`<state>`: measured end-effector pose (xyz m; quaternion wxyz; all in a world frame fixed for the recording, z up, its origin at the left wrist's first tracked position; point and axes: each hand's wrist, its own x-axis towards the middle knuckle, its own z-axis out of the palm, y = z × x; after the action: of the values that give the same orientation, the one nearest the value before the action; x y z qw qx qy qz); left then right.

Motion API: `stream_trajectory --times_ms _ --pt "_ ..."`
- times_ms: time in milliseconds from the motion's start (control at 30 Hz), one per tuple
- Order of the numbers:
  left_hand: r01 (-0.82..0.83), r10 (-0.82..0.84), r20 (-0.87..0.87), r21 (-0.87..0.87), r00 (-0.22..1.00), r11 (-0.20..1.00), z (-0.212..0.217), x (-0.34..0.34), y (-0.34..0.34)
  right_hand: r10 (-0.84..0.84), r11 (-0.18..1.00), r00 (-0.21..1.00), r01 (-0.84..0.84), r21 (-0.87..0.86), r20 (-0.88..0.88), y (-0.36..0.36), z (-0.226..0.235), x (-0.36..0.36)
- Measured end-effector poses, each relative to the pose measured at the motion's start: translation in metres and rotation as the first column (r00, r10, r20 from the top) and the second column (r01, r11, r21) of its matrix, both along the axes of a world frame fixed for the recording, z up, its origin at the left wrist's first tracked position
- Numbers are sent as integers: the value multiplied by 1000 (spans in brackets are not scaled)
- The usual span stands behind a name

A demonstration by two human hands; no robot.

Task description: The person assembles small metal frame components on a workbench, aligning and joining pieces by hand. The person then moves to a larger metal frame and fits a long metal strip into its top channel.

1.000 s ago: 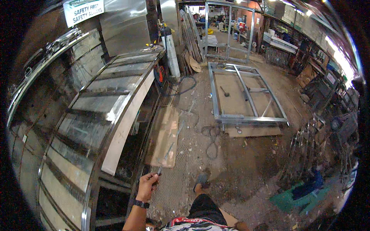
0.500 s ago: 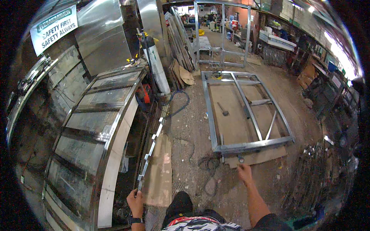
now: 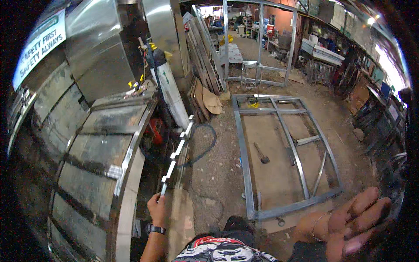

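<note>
left hand (image 3: 158, 205) clamped on the near end of a long metal strip (image 3: 176, 155). right hand (image 3: 349, 222) open, fingers spread, holding nothing, just near a steel frame (image 3: 244, 161) on the floor.

Open dirt floor (image 3: 218, 174) between curved steel cabinet (image 3: 100, 166) and floor-laid metal frame (image 3: 283, 148)

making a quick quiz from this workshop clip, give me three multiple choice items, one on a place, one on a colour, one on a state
1. Where does the hammer lie?
A. inside the metal frame on the floor
B. on the curved steel unit
C. in the right hand

2. What colour is the gas cylinder?
A. red
B. white
C. blue

3. How is the left hand?
A. open and empty
B. out of view
C. closed on the metal strip

Key: 1 A, it rests on the board between the frame's bars. 2 B, its body is white. 3 C, the fingers wrap the strip's lower end, while the right hand is spread empty.
</note>
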<state>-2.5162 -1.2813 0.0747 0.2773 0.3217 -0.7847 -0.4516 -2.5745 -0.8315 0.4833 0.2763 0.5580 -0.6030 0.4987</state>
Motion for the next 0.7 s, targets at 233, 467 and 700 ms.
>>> stream_trajectory --times_ms 233,467,700 --pt "213 -211 -150 -4 966 977 34 -279 -49 -59 992 992 45 -122 -112 -51 -24 -235" --pt "125 -129 -71 -54 989 991 39 -528 -83 -322 787 860 475 -394 395 -130 -93 -566" --pt "43 -33 42 -287 999 957 66 -711 -110 -436 854 759 180 488 484 -250 -220 -847"
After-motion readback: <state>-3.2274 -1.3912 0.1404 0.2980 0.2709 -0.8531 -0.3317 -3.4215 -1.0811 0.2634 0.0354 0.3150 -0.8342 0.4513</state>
